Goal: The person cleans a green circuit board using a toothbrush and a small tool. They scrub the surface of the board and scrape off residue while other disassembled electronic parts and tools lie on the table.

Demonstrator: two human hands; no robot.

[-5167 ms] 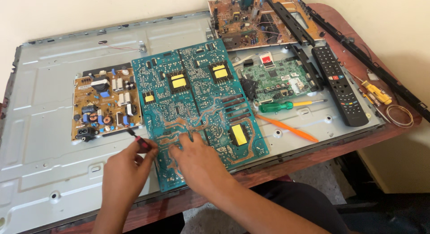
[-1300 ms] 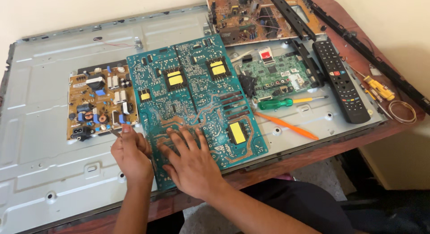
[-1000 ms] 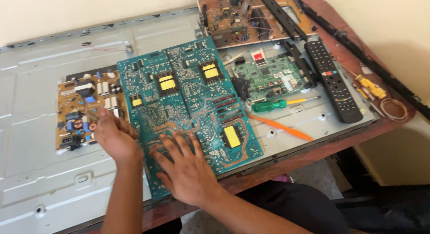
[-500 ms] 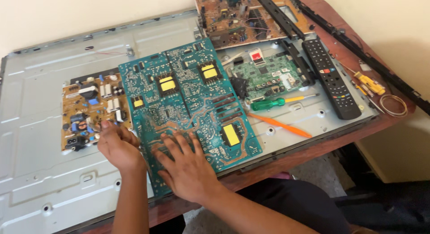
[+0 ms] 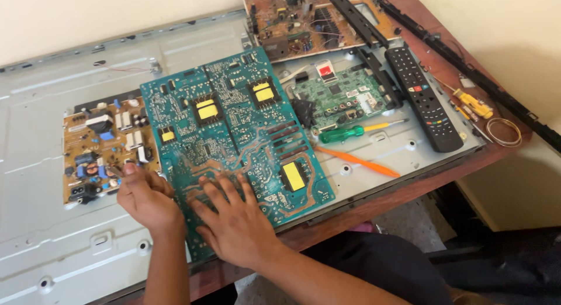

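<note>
The right hand (image 5: 236,226) lies flat, fingers spread, pressing the near end of a large teal circuit board (image 5: 234,135), while the left hand (image 5: 146,197) curls at its left edge beside a small brown board (image 5: 102,147); I cannot tell whether it pinches anything. The teal board rests on a grey metal panel (image 5: 52,235), its long axis running away from the person, tilted slightly left. The work looks like steadying the board, and shifting it calls for a firm edge grip.

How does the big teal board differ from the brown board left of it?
The teal circuit board is much larger than the brown circuit board. The teal one shows its solder side, traces with yellow patches; the brown one lies component side up. The right hand lies flat on the teal board, while the left hand sits at the brown board's lower edge. Both lie on the grey metal panel.
</note>
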